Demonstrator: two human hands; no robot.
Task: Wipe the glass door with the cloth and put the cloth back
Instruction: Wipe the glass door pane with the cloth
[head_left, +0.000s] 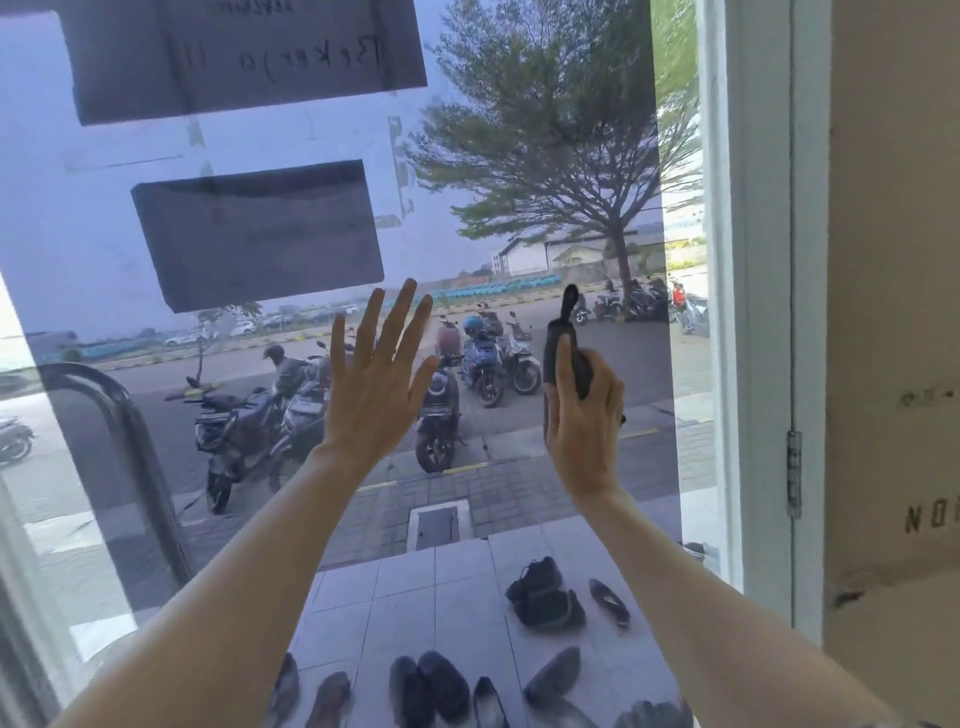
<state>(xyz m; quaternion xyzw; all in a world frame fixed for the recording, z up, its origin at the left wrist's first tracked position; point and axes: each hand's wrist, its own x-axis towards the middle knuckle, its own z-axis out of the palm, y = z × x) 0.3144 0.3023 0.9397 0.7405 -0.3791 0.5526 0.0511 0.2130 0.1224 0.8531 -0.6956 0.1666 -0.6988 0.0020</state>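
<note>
The tinted glass door fills most of the head view, straight in front of me. My left hand is raised at mid height with its fingers spread and its palm towards the glass; it holds nothing. Just to its right, my right hand is closed around a dark cloth. The cloth is bunched into a narrow strip that sticks up above my fingers, close to the glass. Whether either hand touches the pane I cannot tell.
Two dark paper sheets are stuck on the glass above my hands. A curved metal door handle is at the left. The white door frame with a hinge stands at the right. Shoes and parked motorbikes lie outside.
</note>
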